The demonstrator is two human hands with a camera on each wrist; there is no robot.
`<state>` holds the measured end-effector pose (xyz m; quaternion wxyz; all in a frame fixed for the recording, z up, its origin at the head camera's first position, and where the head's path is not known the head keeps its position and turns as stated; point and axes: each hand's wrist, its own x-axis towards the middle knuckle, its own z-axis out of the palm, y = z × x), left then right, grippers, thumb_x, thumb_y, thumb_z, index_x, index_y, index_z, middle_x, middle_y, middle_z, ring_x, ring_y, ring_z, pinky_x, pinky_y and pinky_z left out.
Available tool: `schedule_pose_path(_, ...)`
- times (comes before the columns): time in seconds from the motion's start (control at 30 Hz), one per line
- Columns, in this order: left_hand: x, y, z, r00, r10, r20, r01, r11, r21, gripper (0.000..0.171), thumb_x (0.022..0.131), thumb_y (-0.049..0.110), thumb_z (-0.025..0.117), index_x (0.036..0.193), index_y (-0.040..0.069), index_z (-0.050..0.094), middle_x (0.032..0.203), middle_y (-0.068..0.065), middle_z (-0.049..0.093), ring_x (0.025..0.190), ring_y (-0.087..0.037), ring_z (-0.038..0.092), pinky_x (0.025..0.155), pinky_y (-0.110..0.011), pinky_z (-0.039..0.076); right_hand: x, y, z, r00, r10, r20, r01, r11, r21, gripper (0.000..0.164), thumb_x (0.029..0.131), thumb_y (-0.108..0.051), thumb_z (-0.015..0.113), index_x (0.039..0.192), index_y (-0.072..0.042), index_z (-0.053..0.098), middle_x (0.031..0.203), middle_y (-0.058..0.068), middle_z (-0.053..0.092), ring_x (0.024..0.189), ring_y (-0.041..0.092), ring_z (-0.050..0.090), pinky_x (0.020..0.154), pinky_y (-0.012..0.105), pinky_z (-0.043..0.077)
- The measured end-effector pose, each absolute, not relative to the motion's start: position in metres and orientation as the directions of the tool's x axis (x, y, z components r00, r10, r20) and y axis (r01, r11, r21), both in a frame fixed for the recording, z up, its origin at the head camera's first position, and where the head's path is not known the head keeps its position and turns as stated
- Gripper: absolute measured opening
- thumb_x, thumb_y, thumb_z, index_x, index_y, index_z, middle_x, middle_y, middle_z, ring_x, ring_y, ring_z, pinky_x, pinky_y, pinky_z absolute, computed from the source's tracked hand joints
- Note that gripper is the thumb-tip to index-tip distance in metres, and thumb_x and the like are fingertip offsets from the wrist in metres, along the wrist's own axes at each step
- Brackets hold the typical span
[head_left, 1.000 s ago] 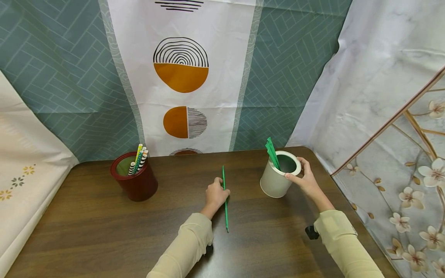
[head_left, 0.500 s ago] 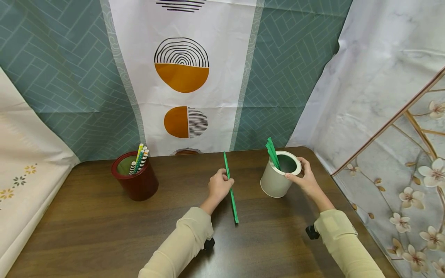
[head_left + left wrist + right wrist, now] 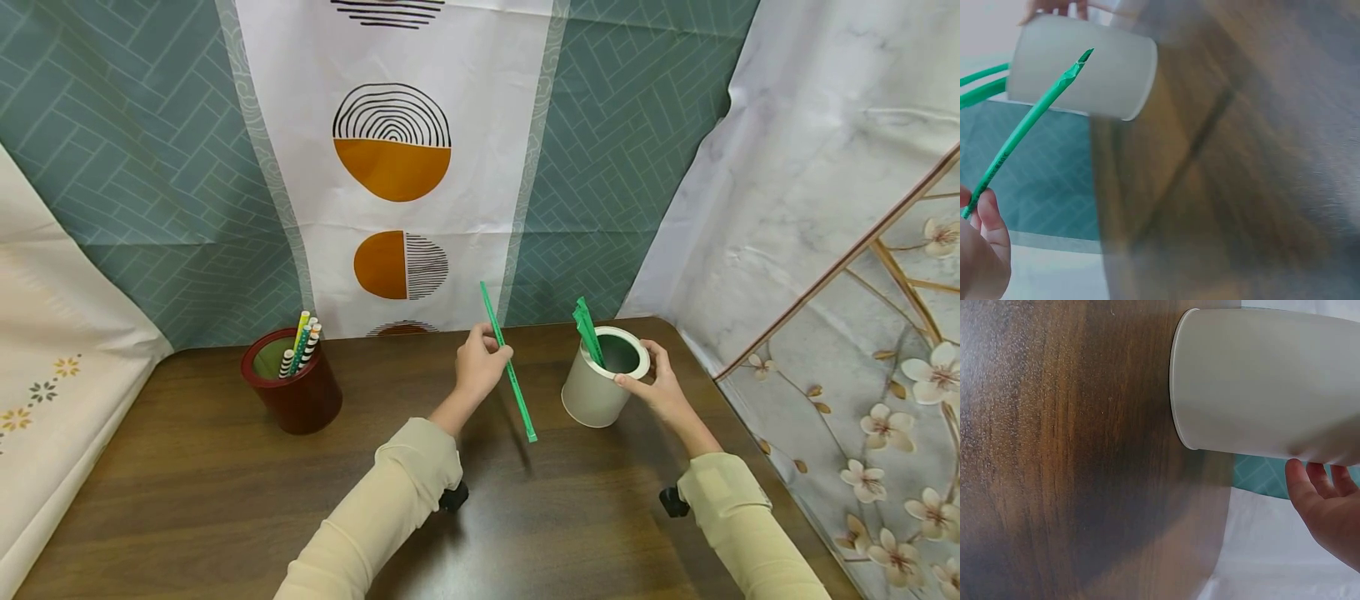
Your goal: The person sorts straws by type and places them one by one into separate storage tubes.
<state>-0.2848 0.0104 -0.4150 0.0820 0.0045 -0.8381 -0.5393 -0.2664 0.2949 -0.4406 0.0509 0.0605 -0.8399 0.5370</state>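
My left hand (image 3: 477,367) pinches a green wrapped straw (image 3: 519,398) near its middle, raised over the table and slanting with its lower end toward me. In the left wrist view the wrapped straw (image 3: 1029,119) shows a flattened, crimped tip and small print, and it overlaps the canister. To its right stands an off-white canister (image 3: 588,392) upright on the table, with several green wrapped straws (image 3: 587,332) leaning out of its left side. My right hand (image 3: 663,385) grips the canister's right side near the rim, thumb in front; its fingertips (image 3: 1295,464) press the wall.
A dark red cup (image 3: 296,400) at the back left holds several striped and dotted paper straws (image 3: 303,343). The brown wooden table (image 3: 225,500) ends against a patterned cloth (image 3: 622,167) behind, with a floral cloth (image 3: 885,417) along the right.
My left hand has lifted the green wrapped straw off the table, moving it up and away from me with its near end swinging right. The right hand and canister stay put.
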Motion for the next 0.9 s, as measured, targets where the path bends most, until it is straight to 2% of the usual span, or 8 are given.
schedule_pose_path(0.27,-0.289,0.014,-0.388,-0.983,-0.091,0.16,0.113,0.386,0.916,0.041,0.077,0.016,0.056,0.116,0.009,0.047,0.086,-0.007,0.064,0.069,-0.02,0.055,0.061,-0.028,0.042,-0.267,0.295,-0.442,-0.988,-0.046,0.148,-0.153,0.425,-0.892,0.073,0.08,-0.01,0.062,0.134,0.0,0.014,0.124,0.021,0.031,0.099,0.018,0.035,0.071,0.011,0.037)
schedule_pose_path(0.5,-0.291,0.018,-0.371,-0.98,-0.085,0.181,0.139,0.361,0.922,0.041,0.077,0.016,0.055,0.117,0.011,0.045,0.084,-0.004,0.062,0.062,-0.017,0.048,0.054,-0.023,0.036,-0.267,0.295,-0.442,-0.987,-0.049,0.154,-0.16,0.437,-0.885,0.073,0.08,-0.01,0.062,0.135,0.0,0.015,0.124,0.021,0.032,0.098,0.017,0.035,0.072,0.013,0.036)
schedule_pose_path(0.9,-0.291,0.034,-0.346,-0.963,-0.105,0.248,0.211,0.279,0.937,0.04,0.076,0.012,0.053,0.114,0.006,0.045,0.081,-0.007,0.062,0.051,-0.01,0.046,0.047,-0.019,0.033,-0.265,0.295,-0.44,-0.987,-0.057,0.148,-0.158,0.427,-0.891,0.072,0.081,-0.01,0.06,0.135,0.0,0.014,0.126,0.02,0.029,0.102,0.019,0.033,0.074,0.014,0.036)
